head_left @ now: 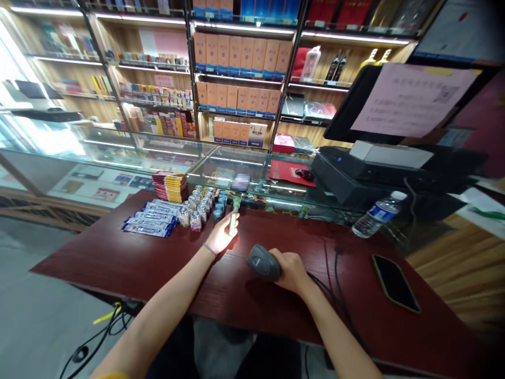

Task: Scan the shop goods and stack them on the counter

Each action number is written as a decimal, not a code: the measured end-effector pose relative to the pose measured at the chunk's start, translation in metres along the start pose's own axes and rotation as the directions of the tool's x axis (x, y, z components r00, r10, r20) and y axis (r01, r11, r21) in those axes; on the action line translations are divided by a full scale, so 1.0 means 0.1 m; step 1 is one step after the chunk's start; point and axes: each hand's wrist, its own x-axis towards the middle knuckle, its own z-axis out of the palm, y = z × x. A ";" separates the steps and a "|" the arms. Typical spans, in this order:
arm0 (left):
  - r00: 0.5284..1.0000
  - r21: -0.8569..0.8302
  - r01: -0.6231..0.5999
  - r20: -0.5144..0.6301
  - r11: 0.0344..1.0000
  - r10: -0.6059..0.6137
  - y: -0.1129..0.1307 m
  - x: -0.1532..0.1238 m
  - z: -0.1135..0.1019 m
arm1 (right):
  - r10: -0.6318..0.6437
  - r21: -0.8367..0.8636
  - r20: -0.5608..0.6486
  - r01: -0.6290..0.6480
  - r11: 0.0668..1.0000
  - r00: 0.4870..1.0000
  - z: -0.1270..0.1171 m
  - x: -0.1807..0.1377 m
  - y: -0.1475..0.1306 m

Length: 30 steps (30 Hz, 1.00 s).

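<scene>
My left hand (221,235) is closed around a slim green-and-white pack (232,225) above the dark red table (221,284). A bright patch of light falls on that hand and the pack. My right hand (292,269) grips a grey handheld barcode scanner (263,262), its head turned to the left. Just beyond my left hand stand rows of small jars (196,220) and a row of small blue-green containers (219,211). Blue-and-white sachets (150,223) lie in a pile to their left, beside a stack of red-and-yellow packs (170,188).
On the right are a water bottle (376,215), a phone (395,282) and the scanner's dark cable (338,279). A monitor (351,113) with a paper sheet stands behind them. The glass counter (221,160) borders the table's far side, with a mouse (303,173) on it.
</scene>
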 end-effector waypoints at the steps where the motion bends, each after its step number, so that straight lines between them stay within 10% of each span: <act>1: 1.000 0.002 -0.004 0.007 1.000 0.004 0.00 0.00 0.00 | -0.004 0.002 0.007 0.004 1.000 1.000 -0.01 0.00 0.00; 11: 0.982 0.399 -0.150 -0.043 0.905 0.182 -0.03 0.01 -0.04 | 0.048 -0.008 -0.044 -0.048 0.999 0.998 -0.02 0.01 0.01; 18: 0.822 0.844 -0.381 0.123 0.377 0.555 0.03 0.14 0.10 | 0.091 -0.049 -0.143 -0.098 0.994 0.986 -0.06 -0.02 0.14; 30: 0.708 0.877 -0.350 0.018 0.329 0.706 -0.24 0.55 -0.04 | 0.083 0.012 -0.170 -0.082 0.997 0.982 -0.10 -0.02 0.16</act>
